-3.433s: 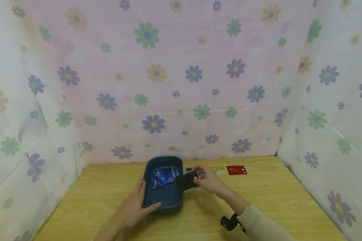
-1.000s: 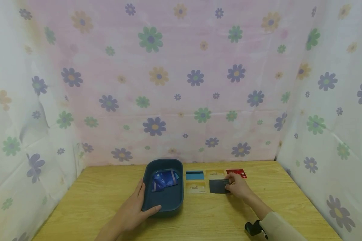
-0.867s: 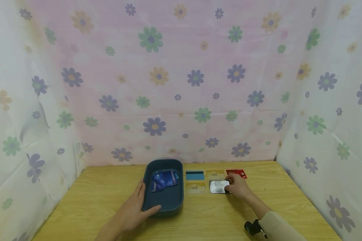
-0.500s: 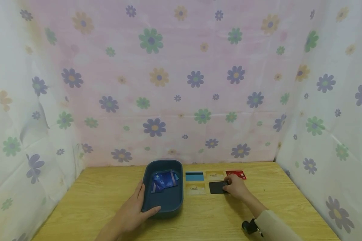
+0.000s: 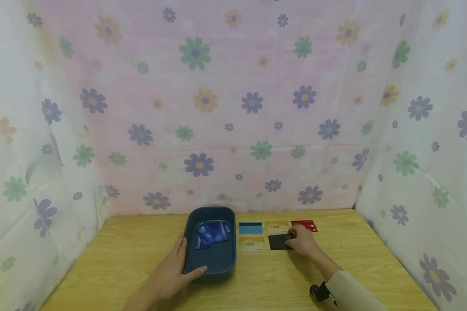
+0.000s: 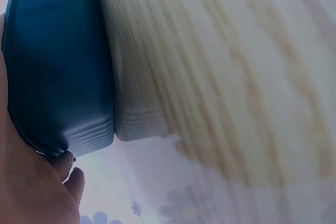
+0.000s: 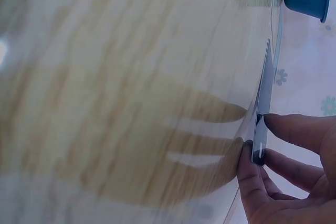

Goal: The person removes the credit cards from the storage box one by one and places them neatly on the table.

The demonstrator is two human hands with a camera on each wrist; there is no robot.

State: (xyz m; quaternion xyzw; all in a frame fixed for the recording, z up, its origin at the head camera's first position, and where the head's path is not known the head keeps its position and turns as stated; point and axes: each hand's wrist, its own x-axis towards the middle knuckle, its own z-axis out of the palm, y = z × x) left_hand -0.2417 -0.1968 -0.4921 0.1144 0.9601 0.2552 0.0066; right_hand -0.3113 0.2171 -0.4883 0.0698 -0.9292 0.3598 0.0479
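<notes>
Black card [image 5: 278, 242] lay on the bench [image 5: 120, 255] in the near row of a small grid, its right end pinched between thumb and fingers of the right hand [image 5: 303, 242]; the right wrist view showed that edge lifted slightly off the wood. By my judgement 5 cards were set out: a blue-striped one [image 5: 251, 227], 2 gold ones [image 5: 277, 226] and a red one [image 5: 304, 224] besides. Several blue cards [image 5: 210, 234] remained in the tub [image 5: 212, 263], so more seemed left. The left hand [image 5: 170, 272] gripped the tub's near left corner, thumb along its near rim.
</notes>
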